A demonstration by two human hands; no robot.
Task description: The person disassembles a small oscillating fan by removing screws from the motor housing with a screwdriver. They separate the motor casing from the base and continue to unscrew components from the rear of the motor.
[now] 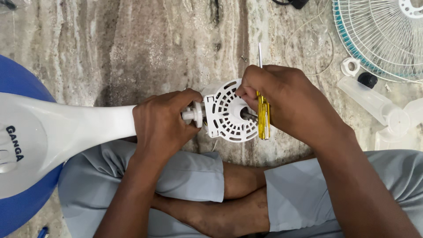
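My left hand [163, 123] grips the neck of a white table fan stand [83, 128], just behind the small white knob [193, 114]. At the front sits the fan's round white slotted motor cover [227, 114], with a dark shaft at its middle. My right hand [280, 103] rests against that cover and holds a screwdriver with a clear yellow handle [263, 119]; its metal shank sticks up past my fingers. The fingertips of this hand touch the cover's upper edge.
The fan's blue and white base [17, 145] lies at the left. A white wire fan grille [383, 35] lies at the top right, with a clear fan blade [387, 114], a white ring nut [350, 67] and a black cap [367, 79] beside it. My crossed legs are below.
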